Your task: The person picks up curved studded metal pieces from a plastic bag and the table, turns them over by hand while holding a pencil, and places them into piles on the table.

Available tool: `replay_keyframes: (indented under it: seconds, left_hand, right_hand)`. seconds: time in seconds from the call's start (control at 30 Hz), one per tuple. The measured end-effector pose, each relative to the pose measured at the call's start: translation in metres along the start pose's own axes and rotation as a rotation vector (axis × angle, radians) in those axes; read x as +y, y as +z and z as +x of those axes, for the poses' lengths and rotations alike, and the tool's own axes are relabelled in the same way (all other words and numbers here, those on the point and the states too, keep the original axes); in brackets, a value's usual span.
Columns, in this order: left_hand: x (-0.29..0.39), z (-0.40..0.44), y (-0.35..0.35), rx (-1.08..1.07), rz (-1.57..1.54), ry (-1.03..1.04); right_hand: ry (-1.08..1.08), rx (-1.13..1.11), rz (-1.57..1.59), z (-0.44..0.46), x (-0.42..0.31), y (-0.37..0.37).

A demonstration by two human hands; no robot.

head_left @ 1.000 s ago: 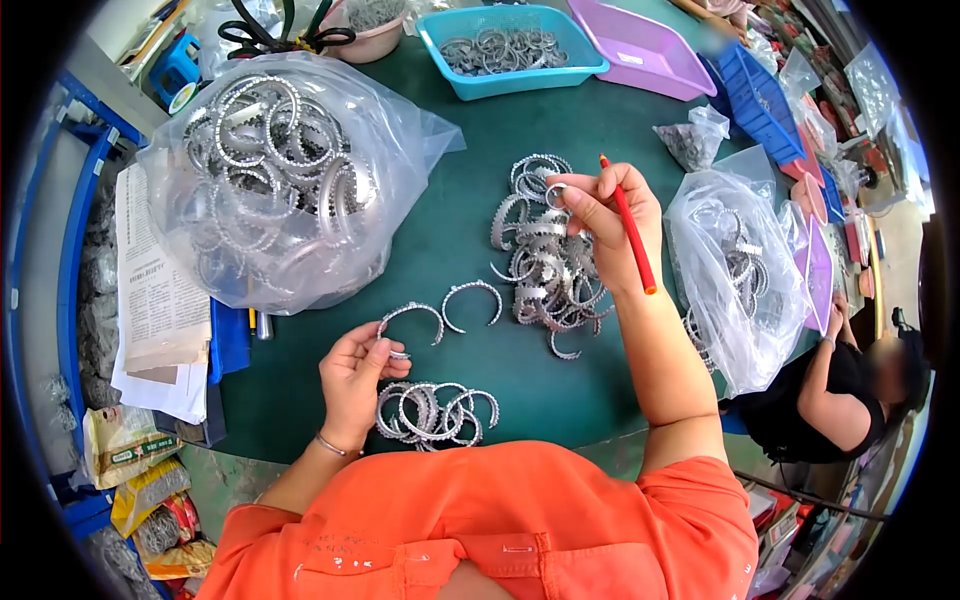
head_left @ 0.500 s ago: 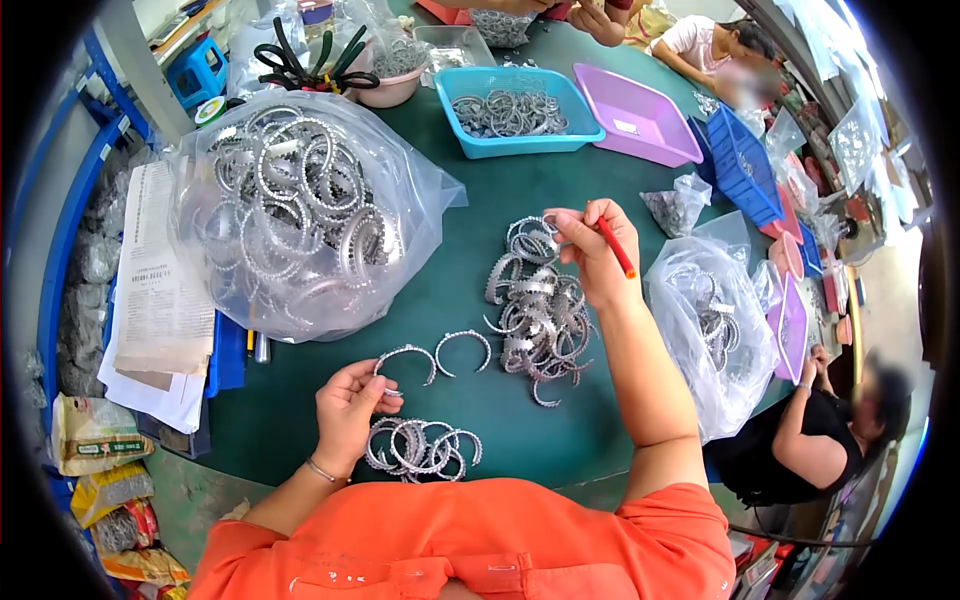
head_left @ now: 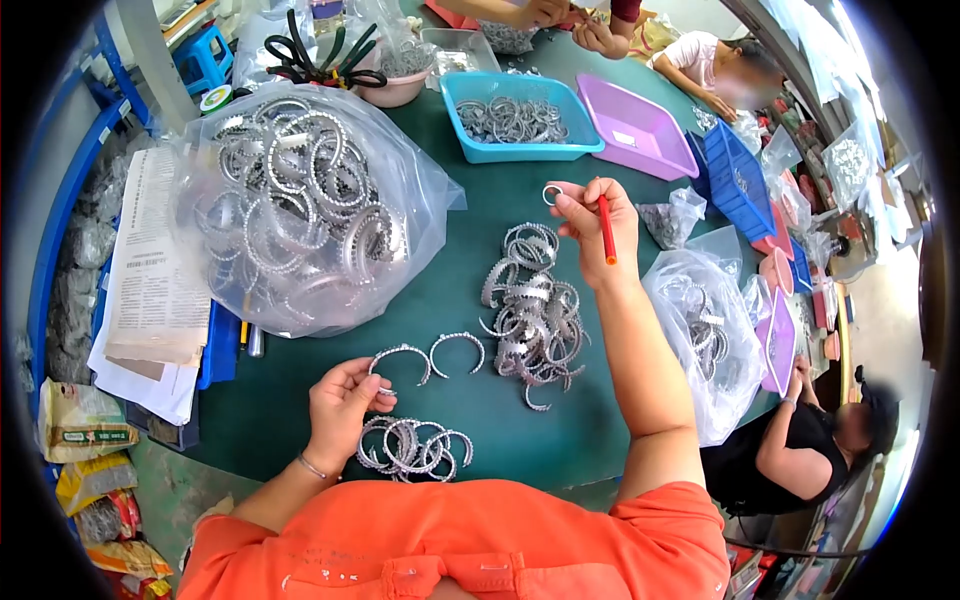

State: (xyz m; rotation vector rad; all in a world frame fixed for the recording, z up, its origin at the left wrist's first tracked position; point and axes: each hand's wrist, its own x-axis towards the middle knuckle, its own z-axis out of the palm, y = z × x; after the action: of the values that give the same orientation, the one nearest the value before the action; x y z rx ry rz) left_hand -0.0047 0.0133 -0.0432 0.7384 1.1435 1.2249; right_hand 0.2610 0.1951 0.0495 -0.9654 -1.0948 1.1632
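My left hand (head_left: 342, 402) is closed on a silver open bangle (head_left: 402, 349), whose curved band extends to the right of the fingertips. A second open bangle (head_left: 458, 336) lies on the table just right of it. My right hand (head_left: 603, 222) is closed, pinching a small silver ring (head_left: 546, 188) between thumb and finger. The same hand holds a red pen (head_left: 607, 228), its tip pointing down. Below that hand lies a tangled pile of silver bangles (head_left: 528, 322). Several more bangles (head_left: 415, 450) lie close to my body, below my left hand.
A large clear bag of bangles (head_left: 300, 215) fills the left side. Farther back stand a blue tray (head_left: 535, 152) and a purple tray (head_left: 640, 140). Another plastic bag (head_left: 690, 400) lies right of my arm. Other people (head_left: 810, 450) work around the table (head_left: 455, 260).
My right hand has risen slightly, lifting its fingertips away from the pile, and the small ring is now plainly visible. The pen has turned more upright. My left hand still grips the bangle.
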Motion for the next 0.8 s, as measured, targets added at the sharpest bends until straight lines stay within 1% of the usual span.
replay_keyframes:
  seconds: [0.1,0.13,0.2,0.27,0.33,0.4,0.47,0.5,0.6,0.67,0.73,0.77,0.8]
  left_hand:
    - [0.000,0.000,0.000,0.011,-0.006,0.004]
    - [0.000,0.000,0.000,0.011,-0.003,-0.004]
    - [0.000,0.000,0.000,0.010,-0.002,0.003]
    - [0.000,-0.001,0.001,0.017,-0.006,0.007]
    - [-0.001,0.000,-0.001,0.015,-0.020,0.010]
    - [-0.002,0.000,-0.001,-0.001,-0.020,0.003]
    - [-0.001,0.000,-0.001,-0.008,-0.019,0.009]
    - [-0.001,0.000,0.000,-0.009,-0.023,0.014]
    - [-0.003,0.000,-0.002,-0.006,-0.023,0.016]
    - [-0.003,0.000,-0.002,-0.003,-0.026,0.017]
    - [-0.001,-0.001,0.001,0.011,-0.033,0.002]
    - [0.000,-0.001,0.001,0.020,-0.039,-0.014]
    - [-0.003,0.001,-0.002,0.024,-0.037,-0.013]
  right_hand:
    - [-0.038,0.037,-0.067,0.021,-0.005,0.003]
    - [-0.066,0.045,-0.015,0.030,-0.006,0.001]
    - [-0.166,0.119,0.215,0.048,-0.009,0.003]
    - [-0.207,0.090,0.225,0.061,-0.005,-0.010]
    - [-0.170,0.117,0.226,0.063,-0.001,-0.015]
    - [-0.185,0.093,0.245,0.064,0.004,-0.018]
    - [-0.110,0.152,0.298,0.064,0.006,-0.017]
    - [-0.063,0.157,0.333,0.069,0.007,-0.018]
    - [-0.020,0.145,0.407,0.086,0.006,-0.009]
    - [0.004,0.153,0.373,0.108,0.012,-0.005]
    - [0.054,0.238,0.330,0.125,0.019,0.007]
    - [0.077,0.319,0.264,0.130,0.022,0.011]
    - [0.078,0.316,0.267,0.133,0.025,0.015]
